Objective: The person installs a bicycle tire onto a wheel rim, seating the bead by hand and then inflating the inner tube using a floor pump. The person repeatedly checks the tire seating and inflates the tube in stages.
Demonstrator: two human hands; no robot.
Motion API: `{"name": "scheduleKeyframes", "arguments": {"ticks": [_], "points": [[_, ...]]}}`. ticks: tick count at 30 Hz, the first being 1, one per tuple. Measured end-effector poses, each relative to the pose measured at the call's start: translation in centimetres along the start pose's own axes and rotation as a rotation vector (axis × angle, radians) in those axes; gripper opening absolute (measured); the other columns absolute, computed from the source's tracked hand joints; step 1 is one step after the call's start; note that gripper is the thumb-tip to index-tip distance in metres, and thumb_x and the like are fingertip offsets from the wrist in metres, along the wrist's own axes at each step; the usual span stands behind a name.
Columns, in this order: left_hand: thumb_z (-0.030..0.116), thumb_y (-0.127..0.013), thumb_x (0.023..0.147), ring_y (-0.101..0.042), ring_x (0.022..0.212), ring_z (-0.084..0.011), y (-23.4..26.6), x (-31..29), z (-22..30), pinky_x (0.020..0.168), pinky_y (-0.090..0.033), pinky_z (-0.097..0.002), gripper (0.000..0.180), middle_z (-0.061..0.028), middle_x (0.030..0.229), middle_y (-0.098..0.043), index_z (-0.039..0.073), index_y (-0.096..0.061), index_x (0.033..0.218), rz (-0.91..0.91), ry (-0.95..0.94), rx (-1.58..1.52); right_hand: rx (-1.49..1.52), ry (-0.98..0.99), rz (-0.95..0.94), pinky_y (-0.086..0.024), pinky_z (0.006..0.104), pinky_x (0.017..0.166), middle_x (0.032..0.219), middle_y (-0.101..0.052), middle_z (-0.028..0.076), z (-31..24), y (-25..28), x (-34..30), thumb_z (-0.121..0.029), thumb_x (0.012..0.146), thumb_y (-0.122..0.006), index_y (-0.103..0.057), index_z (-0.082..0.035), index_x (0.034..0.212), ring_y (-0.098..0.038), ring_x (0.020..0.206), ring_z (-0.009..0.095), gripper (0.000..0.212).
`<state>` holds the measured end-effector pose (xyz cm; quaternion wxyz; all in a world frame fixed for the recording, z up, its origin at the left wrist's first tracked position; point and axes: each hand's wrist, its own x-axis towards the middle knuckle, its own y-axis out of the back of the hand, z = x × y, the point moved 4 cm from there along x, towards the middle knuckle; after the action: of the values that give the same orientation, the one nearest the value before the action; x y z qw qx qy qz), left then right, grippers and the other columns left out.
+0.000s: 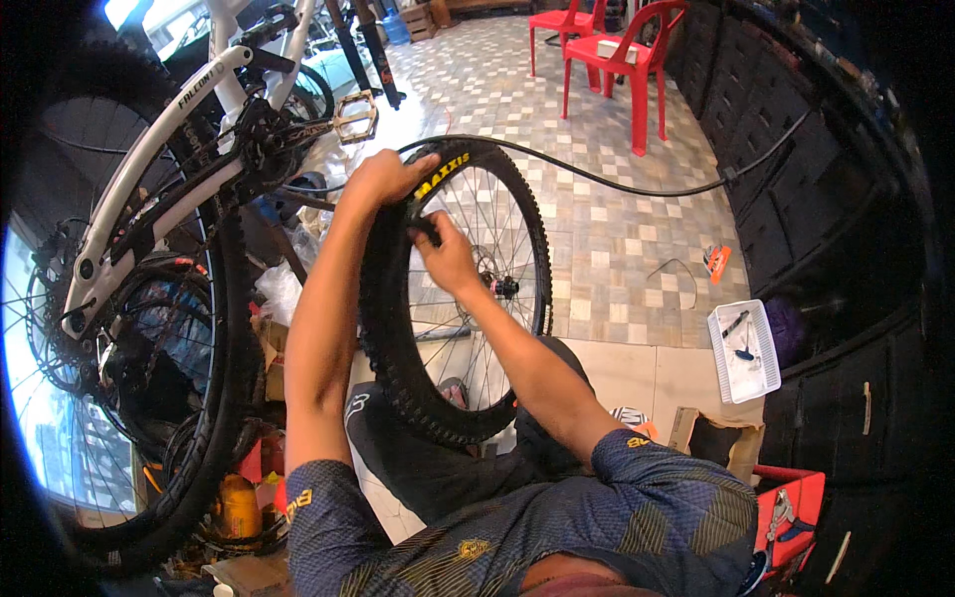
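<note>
A bicycle wheel with a knobby black tyre (384, 318) stands upright between my legs, its spokes and hub (505, 287) showing. My left hand (390, 179) is closed over the top of the tyre, thumb laid along the sidewall by the yellow lettering. Just below, my right hand (448, 259) is at the inner edge of the tyre beside the rim. Its fingers are curled around a small black piece; whether this is a tool or part of the tyre, I cannot make out.
At left stands a white-framed bicycle (164, 159). A black hose (617, 184) crosses behind the wheel. To the right are a white basket (746, 373) with tools, a red toolbox (796, 507), an opened cardboard box (741, 460) and dark drawers (826, 398). Red chairs (637, 90) stand farther off.
</note>
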<state>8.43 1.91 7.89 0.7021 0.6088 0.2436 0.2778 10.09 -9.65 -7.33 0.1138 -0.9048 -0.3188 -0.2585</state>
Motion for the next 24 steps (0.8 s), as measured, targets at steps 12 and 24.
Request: {"name": "scheduleKeyframes", "arguments": {"ticks": [12, 24], "points": [[0.076, -0.069, 0.075, -0.071, 0.098, -0.0396, -5.5, -1.6, -3.3, 0.081, -0.058, -0.0472, 0.095, -0.0266, 0.105, -0.070, -0.012, -0.061, 0.109, 0.256, 0.042, 0.255, 0.172, -0.079, -0.142, -0.051, 0.0330, 0.081, 0.100, -0.068, 0.011, 2.5, -1.3, -1.3, -0.030, 0.088, -0.077, -0.066, -0.002, 0.107, -0.063, 0.090, 0.021, 0.035], [0.060, -0.070, 0.086, -0.070, 0.093, -0.0435, -5.3, -1.3, -3.8, 0.079, -0.058, -0.0483, 0.076, -0.0291, 0.101, -0.069, -0.012, -0.060, 0.105, 0.346, 0.054, 0.166, 0.662, -0.410, -0.433, -0.052, 0.0278, 0.068, 0.100, -0.065, 0.007, 11.3, -4.1, 5.1, -0.023, 0.095, -0.072, -0.056, -0.001, 0.125, -0.063, 0.076, 0.014, 0.040]]}}
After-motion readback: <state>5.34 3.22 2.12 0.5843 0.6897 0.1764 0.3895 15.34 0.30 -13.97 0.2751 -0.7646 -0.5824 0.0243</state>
